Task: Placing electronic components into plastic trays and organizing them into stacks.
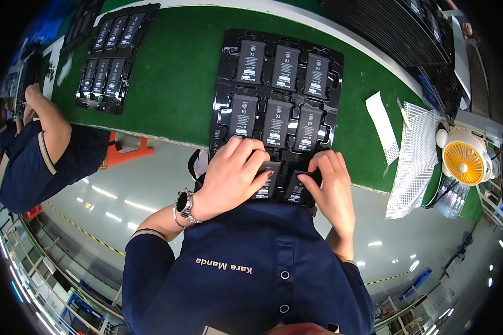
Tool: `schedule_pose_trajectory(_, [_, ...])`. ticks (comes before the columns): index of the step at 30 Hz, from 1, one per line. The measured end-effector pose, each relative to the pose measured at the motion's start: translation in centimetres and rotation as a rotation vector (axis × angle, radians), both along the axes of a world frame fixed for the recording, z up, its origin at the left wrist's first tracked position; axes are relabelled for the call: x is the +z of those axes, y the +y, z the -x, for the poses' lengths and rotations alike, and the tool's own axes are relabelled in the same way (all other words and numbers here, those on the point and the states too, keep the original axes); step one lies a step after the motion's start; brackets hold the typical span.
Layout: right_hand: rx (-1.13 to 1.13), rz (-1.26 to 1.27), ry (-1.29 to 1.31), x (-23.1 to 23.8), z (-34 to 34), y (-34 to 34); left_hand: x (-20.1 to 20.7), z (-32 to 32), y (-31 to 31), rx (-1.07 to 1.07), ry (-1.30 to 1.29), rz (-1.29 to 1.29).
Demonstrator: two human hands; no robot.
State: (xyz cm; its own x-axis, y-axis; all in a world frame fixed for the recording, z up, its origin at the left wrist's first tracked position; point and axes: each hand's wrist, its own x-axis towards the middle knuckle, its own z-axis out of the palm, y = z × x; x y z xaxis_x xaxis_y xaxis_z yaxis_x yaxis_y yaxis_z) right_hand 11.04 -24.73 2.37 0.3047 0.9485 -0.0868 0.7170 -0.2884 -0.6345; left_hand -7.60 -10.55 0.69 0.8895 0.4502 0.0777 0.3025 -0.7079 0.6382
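Note:
A black plastic tray (222, 72) lies on the green table in front of me, its compartments holding several flat black phone batteries, such as one battery (278, 123) in the middle row. At the tray's near end, my left hand (235, 170) is closed on a battery (267, 184), the thumb against its face. A second battery (297, 188) sits tilted beside it. My right hand (331, 181) is curled round that one, thumb on its upper edge and fingers by the tray's right rim. The fingers partly cover both batteries, so their undersides are hidden.
Another battery tray (125, 61) lies at the far left of the green table (173, 72). A co-worker's arm (53, 120) reaches in there. To the right are a white paper strip (381, 120), a bubble-wrap sheet (413, 162) and a small yellow fan (464, 158). Black trays (399, 33) are stacked behind.

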Motion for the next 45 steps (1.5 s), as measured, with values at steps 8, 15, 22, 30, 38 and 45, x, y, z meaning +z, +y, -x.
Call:
schedule_pose_trajectory(8, [-0.218, -0.056, 0.5, 0.9, -1.7, 1.9, 0.2, -0.8, -0.1, 0.028, -0.119, 0.15])
schedule_pose_trajectory(15, [-0.194, -0.431, 0.394, 1.3, 2.0, 6.1, 0.9, -2.1, 0.9, 0.202, -0.304, 0.739])
schedule_pose_trajectory(22, [-0.017, -0.511, 0.148, 1.1, 3.4, 5.2, 1.3, -2.8, 1.5, 0.415, -0.589, 0.91])
schedule_pose_trajectory(30, [0.018, -0.612, -0.019, 0.8, 3.9, 5.4, 1.7, -3.1, 1.4, 0.394, -0.55, 0.816])
schedule_pose_trajectory(38, [0.189, -0.61, -0.202, 0.4, 2.7, 5.2, 1.7, -2.5, 1.6, 0.331, -0.437, 0.712])
schedule_pose_trajectory(45, [-0.245, -0.384, 0.995, -0.3, 2.8, 4.6, 1.7, -2.4, 1.2, 0.321, -0.423, 0.943])
